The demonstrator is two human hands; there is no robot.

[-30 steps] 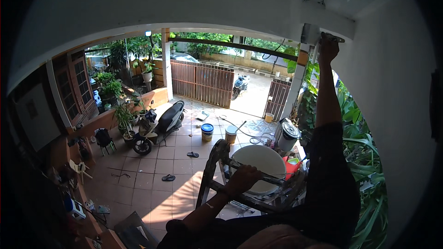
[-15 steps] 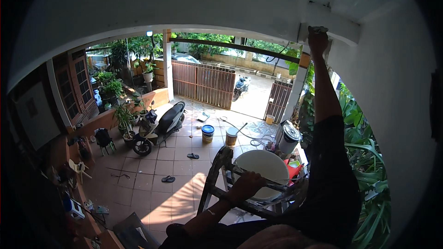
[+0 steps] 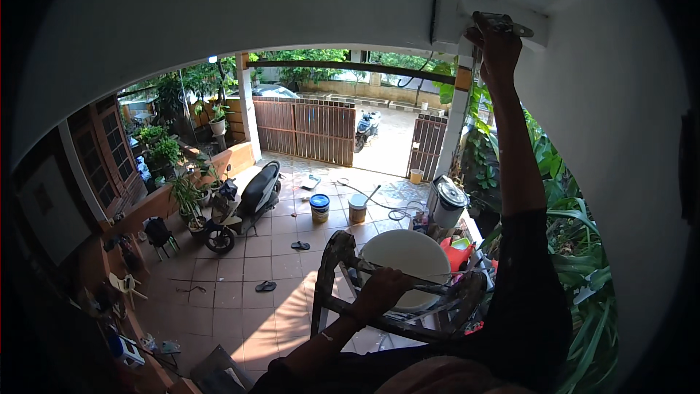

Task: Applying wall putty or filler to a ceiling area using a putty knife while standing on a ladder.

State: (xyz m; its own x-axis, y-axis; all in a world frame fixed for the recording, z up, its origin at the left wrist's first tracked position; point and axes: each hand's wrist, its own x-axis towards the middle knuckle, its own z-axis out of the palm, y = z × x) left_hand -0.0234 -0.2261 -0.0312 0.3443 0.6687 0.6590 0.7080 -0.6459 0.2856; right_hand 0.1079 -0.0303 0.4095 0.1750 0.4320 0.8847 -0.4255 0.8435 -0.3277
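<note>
My right hand (image 3: 499,51) is raised high at the upper right, its fingers closed round a paintbrush (image 3: 521,30). The flat handle end, with a hole in it, points right; the bristles cannot be made out clearly. The brush is up against the white beam (image 3: 448,20) under the ceiling, next to the wall. Lower down, my left hand (image 3: 384,292) is wrapped round the upper bar of a paint-spattered stepladder (image 3: 337,255). A big round white tub (image 3: 408,252) sits just beyond that bar, partly hidden by the ladder and my hand.
On the tiled floor stand a blue-lidded paint pail (image 3: 319,208), an open pail (image 3: 357,209) with a stick in it, a scooter (image 3: 244,204) and two sandals (image 3: 265,287). Leafy plants (image 3: 583,284) line the right side. A brown gate (image 3: 306,131) stands at the back.
My right hand has shifted along the beam and turned, so more of the paintbrush handle shows. The view has swung slightly right. My left hand keeps its grip on the ladder.
</note>
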